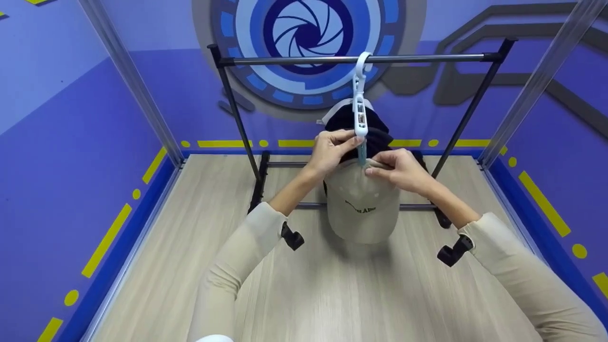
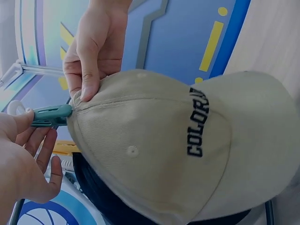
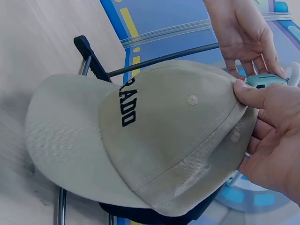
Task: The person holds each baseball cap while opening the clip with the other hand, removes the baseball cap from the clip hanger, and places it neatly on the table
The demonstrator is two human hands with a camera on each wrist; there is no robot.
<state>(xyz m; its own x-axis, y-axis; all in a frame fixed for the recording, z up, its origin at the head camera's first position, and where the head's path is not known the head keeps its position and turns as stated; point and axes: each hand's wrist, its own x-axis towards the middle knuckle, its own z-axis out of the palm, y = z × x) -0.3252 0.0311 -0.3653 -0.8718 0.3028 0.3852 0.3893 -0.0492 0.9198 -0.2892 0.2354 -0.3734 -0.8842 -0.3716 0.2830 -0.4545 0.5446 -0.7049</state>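
A beige baseball cap (image 1: 363, 225) with dark lettering hangs brim down from a teal clip (image 2: 52, 114) that meets the top of its crown. My left hand (image 1: 327, 154) pinches this clip between thumb and fingers, at the lower end of a white hanger (image 1: 361, 129). Close beside it, my right hand (image 1: 406, 172) pinches the cap's fabric near the crown top, thumb on the outside. Whether the clip's jaws have closed on the fabric is hard to tell. Behind the beige cap are dark caps (image 1: 339, 118), partly hidden by it and by my hands.
The hanger hooks over the top bar (image 1: 294, 61) of a black-and-metal rack. The rack's lower bars and feet stand on a wood-grain surface (image 1: 304, 294). Blue patterned walls (image 1: 95, 118) close in the back and both sides, with metal posts at the corners.
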